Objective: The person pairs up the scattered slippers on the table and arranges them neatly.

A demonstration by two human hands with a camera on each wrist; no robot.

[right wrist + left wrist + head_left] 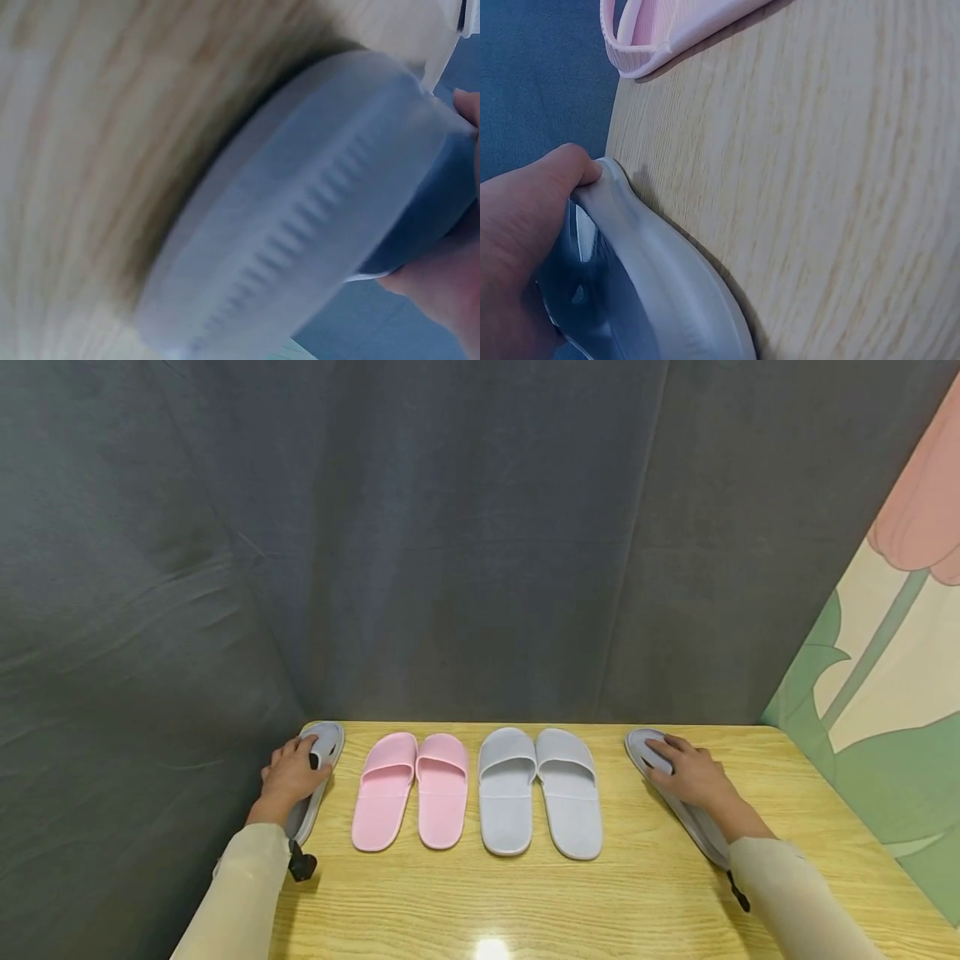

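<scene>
Long, pale fabric sleeves (243, 889) are being stretched forward in the head view, over a light, wood-grained worktop (420, 910). At its far left, a smooth grey slipper with cut-outs (328, 740) is being gripped by the left hand (288, 777); towards its right end, a smooth grey slipper with a grooved side (693, 827) is being gripped by the right hand (693, 777). Between them, a pair of soft pink slippers (442, 810) and a pair of soft pale-grey slippers (506, 818) are being carried side by side, toes facing a dark grey cloth curtain (465, 543).

In the left wrist view, the first slipper's edge is being pressed by the thumb, while the other fingers are being hidden.

In the right wrist view, the other slipper's grooves are being shown close and blurred, and the hand is being cut off by the frame.
</scene>
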